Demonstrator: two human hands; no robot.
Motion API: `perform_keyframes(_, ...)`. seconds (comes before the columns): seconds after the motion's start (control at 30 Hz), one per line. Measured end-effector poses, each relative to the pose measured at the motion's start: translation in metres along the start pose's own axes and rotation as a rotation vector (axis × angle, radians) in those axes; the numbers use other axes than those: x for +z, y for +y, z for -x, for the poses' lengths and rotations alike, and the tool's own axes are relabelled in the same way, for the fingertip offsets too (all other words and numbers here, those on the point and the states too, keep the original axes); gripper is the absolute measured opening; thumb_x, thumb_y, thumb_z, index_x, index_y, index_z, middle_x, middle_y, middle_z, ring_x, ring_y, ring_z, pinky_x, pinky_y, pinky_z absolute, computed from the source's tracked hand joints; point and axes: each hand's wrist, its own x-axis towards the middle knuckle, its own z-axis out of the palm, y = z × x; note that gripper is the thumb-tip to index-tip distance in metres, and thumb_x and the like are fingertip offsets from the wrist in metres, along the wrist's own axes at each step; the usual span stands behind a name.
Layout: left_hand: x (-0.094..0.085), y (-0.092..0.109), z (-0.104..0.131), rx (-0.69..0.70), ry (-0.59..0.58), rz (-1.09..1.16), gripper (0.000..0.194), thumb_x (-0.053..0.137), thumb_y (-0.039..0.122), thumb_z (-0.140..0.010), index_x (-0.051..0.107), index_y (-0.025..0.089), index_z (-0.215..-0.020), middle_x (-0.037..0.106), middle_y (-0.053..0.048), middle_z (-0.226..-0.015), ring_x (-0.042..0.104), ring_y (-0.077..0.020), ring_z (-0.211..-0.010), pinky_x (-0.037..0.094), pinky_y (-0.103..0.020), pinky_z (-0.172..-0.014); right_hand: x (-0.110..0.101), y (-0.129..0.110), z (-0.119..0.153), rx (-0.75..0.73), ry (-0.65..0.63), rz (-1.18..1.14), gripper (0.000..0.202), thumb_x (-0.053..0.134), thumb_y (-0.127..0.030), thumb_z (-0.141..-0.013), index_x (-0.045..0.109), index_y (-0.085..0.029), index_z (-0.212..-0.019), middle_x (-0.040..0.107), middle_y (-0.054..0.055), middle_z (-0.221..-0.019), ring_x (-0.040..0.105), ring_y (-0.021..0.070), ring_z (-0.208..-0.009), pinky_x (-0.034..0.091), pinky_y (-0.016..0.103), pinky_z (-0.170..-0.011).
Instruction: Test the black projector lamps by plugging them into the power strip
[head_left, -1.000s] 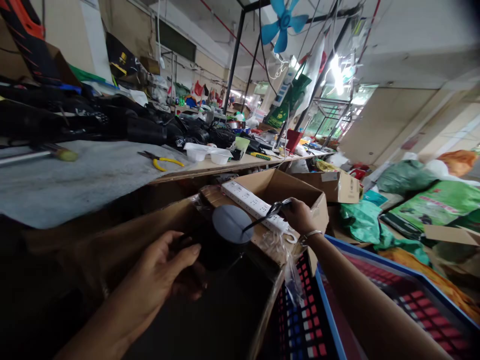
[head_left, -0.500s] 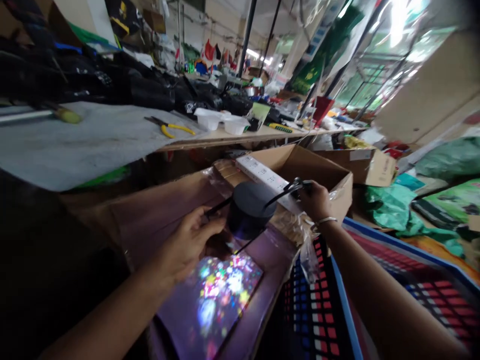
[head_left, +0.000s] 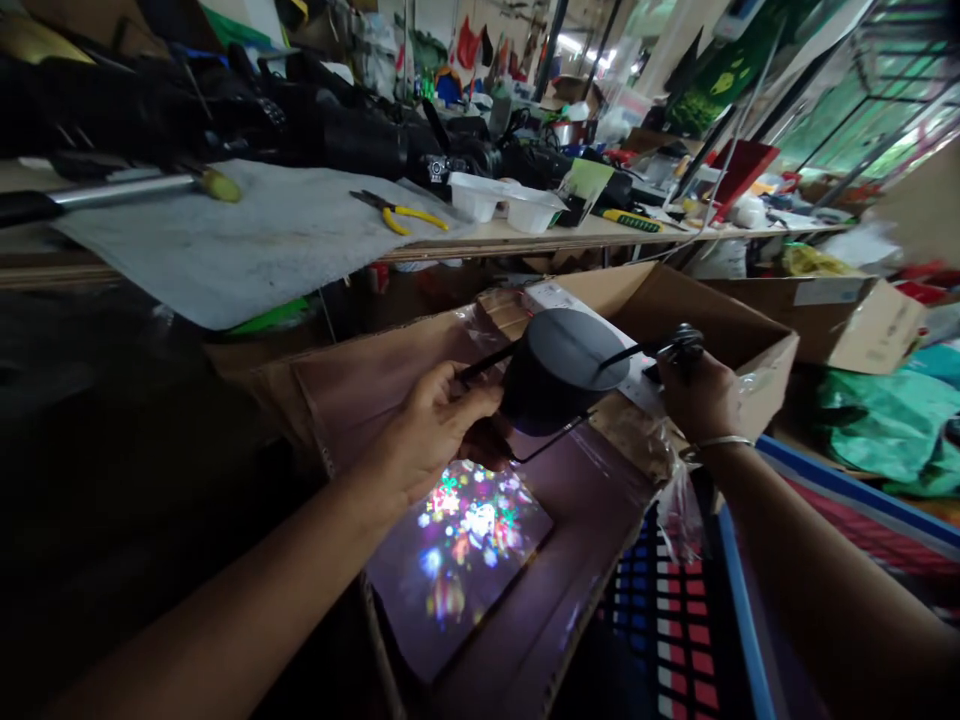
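A black cylindrical lamp (head_left: 566, 370) with a thin bracket hangs over an open cardboard box. My left hand (head_left: 442, 420) is closed on the bracket at the lamp's left side. Bundled black cable (head_left: 679, 345) is gripped in my right hand (head_left: 701, 400), to the right of the lamp. Bright multicoloured light patterns (head_left: 480, 520) fall on a flat panel (head_left: 427, 640) inside the box, below the lamp. A white power strip (head_left: 592, 315) lies behind the lamp, partly hidden by it.
Yellow-handled pliers (head_left: 401, 215), white plastic trays (head_left: 525, 205) and a hammer (head_left: 135, 190) lie on the workbench (head_left: 480, 245). A blue-rimmed basket (head_left: 739, 580) stands at the right, near another cardboard box (head_left: 840, 320).
The view has shifted, so the bench, box and hands appear farther right. The lamp is tilted a little differently, showing more of its flat end, and the light patterns have changed on the panel.
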Motion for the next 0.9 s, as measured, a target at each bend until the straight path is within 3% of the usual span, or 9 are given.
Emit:
perform_keyframes(0.27,-0.003,0.002,0.004,-0.001,0.029,-0.012,0.012,0.053,0.014,-0.079,0.044,0.016,-0.086,0.058,0.001,-0.054,0.058,-0.017,-0.043,0.052,-0.029,-0.04,0.006,-0.004,0.003,0.101,0.028,-0.02,0.019,0.057,-0.026,-0.077,0.062,-0.014,-0.091,0.065,0.014,-0.083,0.058,0.0221,-0.078,0.032,0.027,-0.061)
perform_keyframes(0.43,-0.002,0.002,0.005,-0.013,-0.012,-0.01,0.011,0.052,0.012,-0.08,0.043,0.016,-0.085,0.059,0.0,-0.054,0.058,-0.0173,-0.041,0.049,-0.025,-0.038,0.003,-0.01,0.005,0.133,0.03,-0.012,0.017,0.058,-0.022,-0.077,0.061,-0.012,-0.09,0.065,0.014,-0.084,0.056,0.0204,-0.076,0.032,0.026,-0.062)
perform_keyframes(0.6,-0.003,-0.001,0.006,0.001,-0.041,0.001,0.01,0.053,0.014,-0.08,0.043,0.016,-0.083,0.058,-0.001,-0.054,0.058,-0.017,-0.041,0.048,-0.023,-0.036,0.002,-0.012,0.005,0.153,0.014,0.004,0.021,0.056,-0.027,-0.08,0.062,-0.012,-0.092,0.065,0.015,-0.085,0.053,0.0191,-0.071,0.031,0.028,-0.062)
perform_keyframes(0.9,-0.004,-0.003,0.007,-0.018,-0.028,-0.005,0.015,0.056,0.017,-0.078,0.043,0.016,-0.086,0.058,0.001,-0.053,0.059,-0.0176,-0.04,0.047,-0.022,-0.034,-0.001,-0.016,0.0,0.184,-0.066,0.029,0.032,0.055,-0.032,-0.081,0.065,-0.009,-0.1,0.064,0.02,-0.093,0.057,0.0257,-0.083,0.03,0.032,-0.065)
